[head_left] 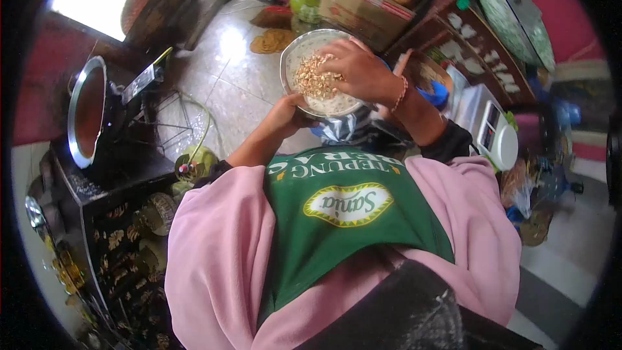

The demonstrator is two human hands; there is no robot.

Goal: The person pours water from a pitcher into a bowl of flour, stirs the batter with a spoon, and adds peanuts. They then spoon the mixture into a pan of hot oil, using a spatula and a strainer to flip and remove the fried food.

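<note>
A pale, round bowl (290, 65) is held in front of me, above the tiled floor. Chopped nuts, probably peanuts (310, 76), lie heaped inside it. My left hand (289, 114) grips the lower left rim, thumb on top and the other fingers hidden underneath. Over the right side of the bowl, my right hand (359, 68) reaches in palm down. Its slightly bent fingers look apart and touch the nuts; whether any nuts are between them is hidden. A beaded bracelet (400, 93) circles the right wrist.
On the left, a large wok-like pan (89, 113) stands near a dark stove stand (123, 175). Cardboard boxes (363, 16) and a green gas cylinder (306, 3) are at the back. A white kitchen scale (502, 146) sits on the right. A striped plastic bag (343, 129) lies below the bowl.
</note>
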